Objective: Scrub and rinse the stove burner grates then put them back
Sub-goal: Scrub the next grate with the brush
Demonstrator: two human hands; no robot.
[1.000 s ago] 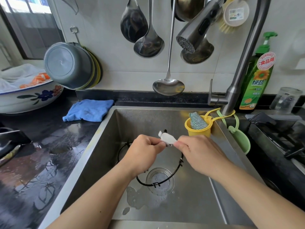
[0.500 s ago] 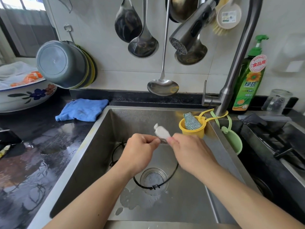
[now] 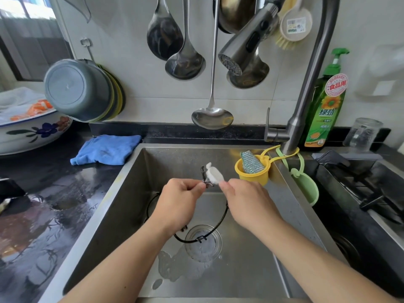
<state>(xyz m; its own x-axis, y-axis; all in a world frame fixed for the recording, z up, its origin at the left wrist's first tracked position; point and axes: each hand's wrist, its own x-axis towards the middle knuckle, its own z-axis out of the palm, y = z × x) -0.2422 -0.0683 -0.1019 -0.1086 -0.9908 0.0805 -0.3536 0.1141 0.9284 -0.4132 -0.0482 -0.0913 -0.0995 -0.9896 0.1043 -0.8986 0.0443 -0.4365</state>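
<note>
Steel sink (image 3: 140,189) set in wet dark bench (image 3: 43,215); tap dry. Left hand (image 3: 177,204) gripped ring-shaped burner grate (image 3: 219,223) at upper prong, steadying it for scrubbing. Right hand (image 3: 247,204) pinched white scrub pad (image 3: 215,176), pressed against that prong. Grate tilted over drain (image 3: 203,242), held edge up and away, low edge toward person. No long axis: ring.

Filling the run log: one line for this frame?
stage: scrubbing | left hand: holds grate | right hand: pinches white pad | place: sink
</note>
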